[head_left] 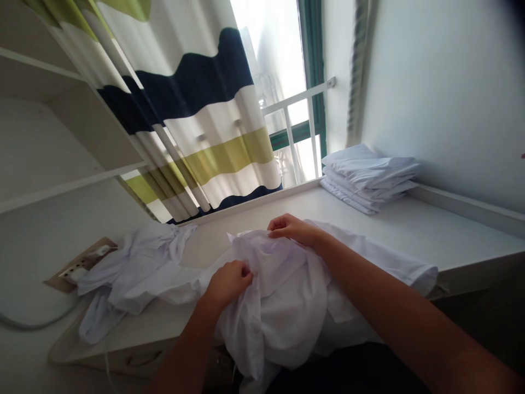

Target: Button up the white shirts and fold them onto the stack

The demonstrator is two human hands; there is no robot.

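Note:
A white shirt [287, 295] lies bunched over the front edge of the white desktop, its lower folds hanging down toward me. My left hand [229, 282] is closed on the shirt's left edge. Farther back and to the right, my right hand [291, 229] pinches the upper edge of the same cloth between thumb and fingers. A sleeve-like part stretches right across the desk under my right forearm. More crumpled white cloth [143, 268] spreads to the left; whether it belongs to the same shirt I cannot tell.
Neatly folded white garments [365, 178] are stacked at the back right by the wall. A striped curtain [197, 109] and a railed window [293, 126] stand behind the desk [394, 230]. At the left are a power socket board [77, 265] with a cable, and drawers [143, 358] below.

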